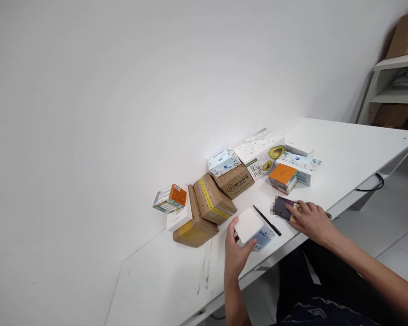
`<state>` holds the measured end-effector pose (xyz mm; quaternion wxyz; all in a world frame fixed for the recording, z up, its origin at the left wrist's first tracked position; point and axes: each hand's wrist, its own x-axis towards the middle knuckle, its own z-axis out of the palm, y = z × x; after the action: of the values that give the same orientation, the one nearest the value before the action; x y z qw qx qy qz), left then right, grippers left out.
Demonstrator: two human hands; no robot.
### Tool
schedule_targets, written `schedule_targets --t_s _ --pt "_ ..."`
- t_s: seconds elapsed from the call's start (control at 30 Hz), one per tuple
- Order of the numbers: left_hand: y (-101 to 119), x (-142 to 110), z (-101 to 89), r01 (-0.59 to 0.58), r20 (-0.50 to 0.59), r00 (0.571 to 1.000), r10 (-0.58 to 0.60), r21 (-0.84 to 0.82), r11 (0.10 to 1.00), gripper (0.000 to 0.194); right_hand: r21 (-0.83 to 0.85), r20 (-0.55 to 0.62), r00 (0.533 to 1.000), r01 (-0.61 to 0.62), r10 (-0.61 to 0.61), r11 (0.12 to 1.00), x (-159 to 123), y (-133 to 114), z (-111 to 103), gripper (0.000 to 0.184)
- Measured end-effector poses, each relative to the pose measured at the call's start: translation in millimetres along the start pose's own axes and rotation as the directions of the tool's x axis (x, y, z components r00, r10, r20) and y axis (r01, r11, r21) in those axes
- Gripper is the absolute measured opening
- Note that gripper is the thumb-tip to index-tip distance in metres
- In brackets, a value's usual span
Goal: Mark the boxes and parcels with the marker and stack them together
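Observation:
My left hand grips a white and blue printed pack, which looks like a tissue pack, near the table's front edge. Its thumb and fingers are spread along the pack's near and left sides, and a plain white face shows on top. Beside the pack lies a black pen, apart from both hands. To the right, my right hand is closed over a dark smartphone lying on the table. Something yellowish shows under the fingers, too covered to name.
Brown cartons stand against the wall, with an orange-topped box on a white box at the left. Behind the phone are another orange box, a blue-printed pack and an avocado-printed box. Shelves stand far right.

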<state>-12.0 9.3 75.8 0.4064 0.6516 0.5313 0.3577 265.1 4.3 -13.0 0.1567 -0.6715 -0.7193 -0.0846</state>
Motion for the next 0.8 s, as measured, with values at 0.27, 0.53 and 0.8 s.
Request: schedule_targets --t_s 0.27,0.53,0.8 --pt "37 19 -10.6 -0.068 -0.272 0.961 0.049 -0.059 0.996 0.071 0.075 -0.05 0.999 0.011 -0.007 0.997 2 3 11 0.036" --pt "46 111 39.7 -0.195 -0.157 0.965 0.208 0.096 0.976 0.066 0.08 -0.072 0.997 -0.025 0.031 0.997 -3 7 19 0.039" --pt "26 173 95.4 -0.248 -0.101 0.96 0.262 0.13 0.96 0.055 0.146 -0.124 0.989 -0.065 0.083 0.987 -8 5 21 0.037"
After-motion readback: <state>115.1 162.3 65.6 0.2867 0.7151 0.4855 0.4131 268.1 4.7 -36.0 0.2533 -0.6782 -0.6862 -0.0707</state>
